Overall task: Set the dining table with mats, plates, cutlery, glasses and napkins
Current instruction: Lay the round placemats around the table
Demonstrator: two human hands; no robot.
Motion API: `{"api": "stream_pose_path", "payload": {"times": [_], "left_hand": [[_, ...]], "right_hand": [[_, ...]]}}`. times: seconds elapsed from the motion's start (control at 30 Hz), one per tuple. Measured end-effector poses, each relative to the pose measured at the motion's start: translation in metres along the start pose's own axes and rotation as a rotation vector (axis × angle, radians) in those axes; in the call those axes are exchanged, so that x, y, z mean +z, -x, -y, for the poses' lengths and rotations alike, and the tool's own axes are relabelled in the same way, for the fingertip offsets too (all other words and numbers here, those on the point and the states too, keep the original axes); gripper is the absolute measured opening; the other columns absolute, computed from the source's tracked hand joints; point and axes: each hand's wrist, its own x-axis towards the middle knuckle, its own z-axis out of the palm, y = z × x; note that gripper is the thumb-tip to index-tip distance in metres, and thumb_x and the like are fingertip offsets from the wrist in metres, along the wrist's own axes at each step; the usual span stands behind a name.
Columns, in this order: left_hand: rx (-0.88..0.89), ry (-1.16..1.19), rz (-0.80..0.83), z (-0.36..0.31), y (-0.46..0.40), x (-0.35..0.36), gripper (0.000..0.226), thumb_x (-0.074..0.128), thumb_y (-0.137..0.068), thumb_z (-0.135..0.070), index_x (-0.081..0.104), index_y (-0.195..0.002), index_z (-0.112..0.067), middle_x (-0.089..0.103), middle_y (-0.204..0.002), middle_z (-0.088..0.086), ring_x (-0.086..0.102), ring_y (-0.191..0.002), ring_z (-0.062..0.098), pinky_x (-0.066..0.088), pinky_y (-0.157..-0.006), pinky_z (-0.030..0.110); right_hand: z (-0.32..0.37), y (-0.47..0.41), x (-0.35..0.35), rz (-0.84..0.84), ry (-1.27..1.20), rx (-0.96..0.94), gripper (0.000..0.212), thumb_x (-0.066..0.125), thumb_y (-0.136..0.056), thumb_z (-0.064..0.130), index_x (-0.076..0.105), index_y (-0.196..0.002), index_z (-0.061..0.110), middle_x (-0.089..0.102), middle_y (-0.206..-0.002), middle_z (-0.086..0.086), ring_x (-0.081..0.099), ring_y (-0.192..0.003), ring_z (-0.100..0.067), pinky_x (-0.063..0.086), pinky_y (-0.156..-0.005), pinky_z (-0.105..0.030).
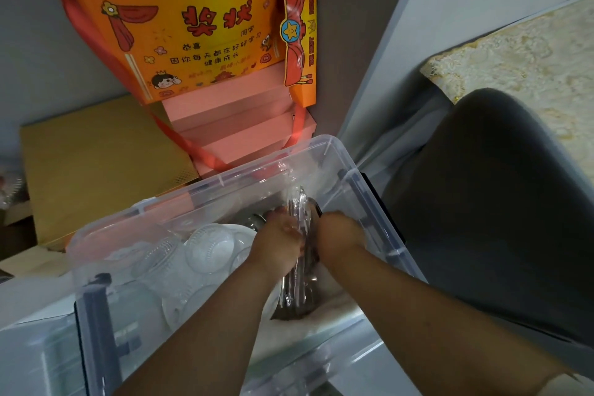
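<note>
Clear-wrapped cutlery bundle [300,244] stands lengthwise, 12-to-6 o'clock, inside the clear storage bin [379,202]. Left hand [278,239] grasps it from 9 o'clock; right hand [339,235] from 3 o'clock. Glass bowls [205,247] lie at 9 o'clock. Orange gift bag [205,29] at 12 o'clock.

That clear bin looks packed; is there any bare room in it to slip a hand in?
Hardly. Glass bowls crowd the clear bin's left half; the left hand and right hand fill the right side around a plastic-wrapped cutlery bundle. Only the far strip looks free.
</note>
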Motion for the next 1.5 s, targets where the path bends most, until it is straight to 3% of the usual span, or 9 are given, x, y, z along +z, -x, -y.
{"api": "stream_pose_path", "payload": {"times": [0.2, 0.47, 0.53, 0.63, 0.87, 1.03, 1.17, 1.3, 1.5], "left_hand": [[0.26, -0.481, 0.093, -0.008, -0.01, 0.015, 0.023, 0.056, -0.079, -0.009, 0.063, -0.096, -0.023, 0.069, -0.094, 0.003, 0.064, -0.092, 0.022, 0.052, -0.085, 0.038], [0.276, -0.509, 0.135, -0.013, -0.016, 0.025, 0.01, 0.047, -0.093, -0.016, 0.054, -0.092, -0.024, 0.061, -0.088, -0.001, 0.059, -0.088, 0.022, 0.039, -0.071, 0.027], [0.262, -0.386, 0.088, -0.014, -0.019, 0.028, 0.022, 0.046, -0.096, -0.016, 0.056, -0.115, -0.023, 0.063, -0.098, 0.001, 0.06, -0.095, 0.026, 0.043, -0.075, 0.027], [0.343, -0.464, 0.052, -0.014, -0.024, 0.026, 0.065, 0.053, -0.094, -0.011, 0.024, -0.15, -0.029, 0.058, -0.127, 0.007, 0.058, -0.113, 0.026, 0.046, -0.099, 0.036], [0.623, -0.675, -0.213, -0.029, -0.022, 0.012, 0.041, 0.066, -0.088, -0.022, 0.057, -0.126, -0.034, 0.038, -0.127, 0.003, 0.042, -0.119, 0.022, 0.045, -0.097, 0.035], [0.741, -0.808, -0.162, -0.054, -0.015, -0.01, 0.022, 0.073, -0.08, -0.023, 0.062, -0.1, -0.022, 0.057, -0.11, -0.003, 0.048, -0.11, 0.022, 0.041, -0.091, 0.031], [0.664, -0.77, -0.056, -0.068, -0.003, -0.023, 0.023, 0.061, -0.09, -0.017, 0.058, -0.113, -0.02, 0.067, -0.103, 0.003, 0.061, -0.094, 0.024, 0.049, -0.081, 0.033], [0.619, -0.63, -0.029, -0.086, 0.019, -0.036, 0.021, 0.056, -0.094, -0.018, 0.058, -0.115, -0.022, 0.068, -0.105, 0.002, 0.065, -0.09, 0.018, 0.055, -0.076, 0.032], [0.561, -0.389, 0.126, -0.124, 0.069, -0.057, 0.012, 0.059, -0.093, -0.018, 0.065, -0.098, -0.027, 0.073, -0.088, -0.004, 0.071, -0.078, 0.011, 0.059, -0.07, 0.03]], "right_hand": [[-0.011, 0.022, -0.009, -0.149, 0.021, -0.01, 0.03, 0.052, -0.094, 0.011, 0.047, -0.124, 0.008, 0.053, -0.122, -0.008, 0.063, -0.103, -0.023, 0.048, -0.07, -0.031], [-0.017, 0.028, -0.011, -0.099, -0.084, -0.006, 0.023, 0.048, -0.096, 0.009, 0.044, -0.119, 0.012, 0.065, -0.11, -0.008, 0.066, -0.097, -0.024, 0.051, -0.074, -0.033], [-0.019, 0.032, -0.013, -0.12, -0.108, -0.015, 0.022, 0.048, -0.096, 0.011, 0.045, -0.118, 0.012, 0.065, -0.109, -0.008, 0.065, -0.097, -0.025, 0.05, -0.074, -0.031], [-0.021, 0.035, -0.015, -0.163, -0.11, -0.013, 0.028, 0.054, -0.094, 0.013, 0.044, -0.12, 0.013, 0.062, -0.111, -0.007, 0.065, -0.097, -0.025, 0.048, -0.071, -0.03], [-0.026, 0.046, -0.02, -0.712, -0.108, -0.119, 0.04, 0.092, -0.041, 0.008, 0.061, -0.066, 0.01, 0.054, -0.049, -0.002, 0.049, -0.034, -0.018, 0.03, -0.032, -0.019], [-0.039, 0.055, -0.037, -0.839, -0.198, -0.172, 0.035, 0.091, -0.05, 0.011, 0.062, -0.069, 0.011, 0.061, -0.057, -0.002, 0.056, -0.044, -0.019, 0.032, -0.039, -0.017], [-0.041, 0.061, -0.052, -0.814, -0.265, -0.171, 0.029, 0.085, -0.066, 0.019, 0.066, -0.085, 0.009, 0.067, -0.069, -0.006, 0.064, -0.054, -0.022, 0.049, -0.042, -0.028], [-0.048, 0.07, -0.075, -0.626, -0.438, -0.145, 0.028, 0.058, -0.092, 0.034, 0.058, -0.113, 0.016, 0.066, -0.103, -0.002, 0.065, -0.089, -0.019, 0.053, -0.07, -0.03], [-0.057, 0.087, -0.101, -0.546, -0.543, -0.144, 0.035, 0.065, -0.083, 0.048, 0.06, -0.111, 0.027, 0.067, -0.101, 0.005, 0.064, -0.089, -0.016, 0.053, -0.072, -0.028]]}}
